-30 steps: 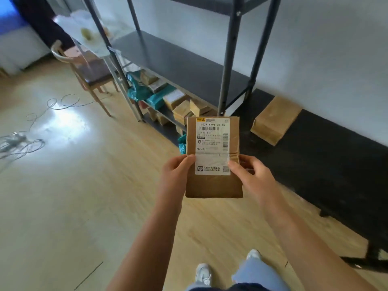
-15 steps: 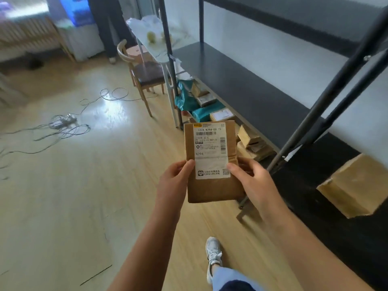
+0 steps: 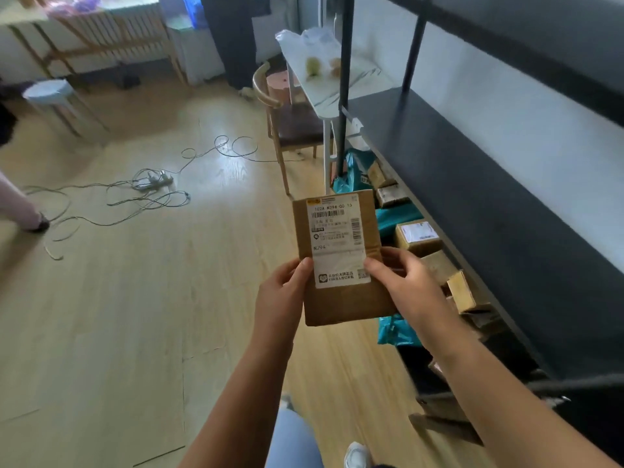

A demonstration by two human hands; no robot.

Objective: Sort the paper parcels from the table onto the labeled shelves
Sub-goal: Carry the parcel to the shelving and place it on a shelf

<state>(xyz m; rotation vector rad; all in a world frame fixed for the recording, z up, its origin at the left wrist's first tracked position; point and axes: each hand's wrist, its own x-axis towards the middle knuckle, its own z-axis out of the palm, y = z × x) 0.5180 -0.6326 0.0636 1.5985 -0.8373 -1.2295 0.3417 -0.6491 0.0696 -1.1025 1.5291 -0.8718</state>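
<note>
- My left hand (image 3: 282,298) — grip clamped on the left edge of the brown paper parcel (image 3: 341,261), thumb lying across the front at the lower left corner of the label, the other fingers hidden behind.
- My right hand (image 3: 403,285) — grip clamped on the parcel's right edge, thumb pressed onto the white shipping label (image 3: 337,241), fingers wrapped behind.
- Parcel — held upright in the air between both hands, in front of my chest, label facing me; the print reads "102A N294-00 15" and "N294", with barcodes.
- Shelf unit (image 3: 472,184) — dark boards on black metal posts, standing just to my right along a pale wall; the board at waist level is bare where visible.
- Lower shelf (image 3: 449,265) — carries a row of brown cardboard parcels and teal plastic mailers (image 3: 395,329), lying close together; their labels are too small to read.
- White worktop (image 3: 324,86) — beyond the shelf unit, with a clear plastic bag on it; a wooden chair (image 3: 287,126) stands beside it.
- Floor (image 3: 135,298) — light wood boards, with loose cables and a power strip (image 3: 152,184) lying on them.
- Room edge — a pale blue stool (image 3: 50,92) at far left; a standing person's dark legs at the back.
- My own leg in light blue trousers and a white shoe (image 3: 356,456) show below.
</note>
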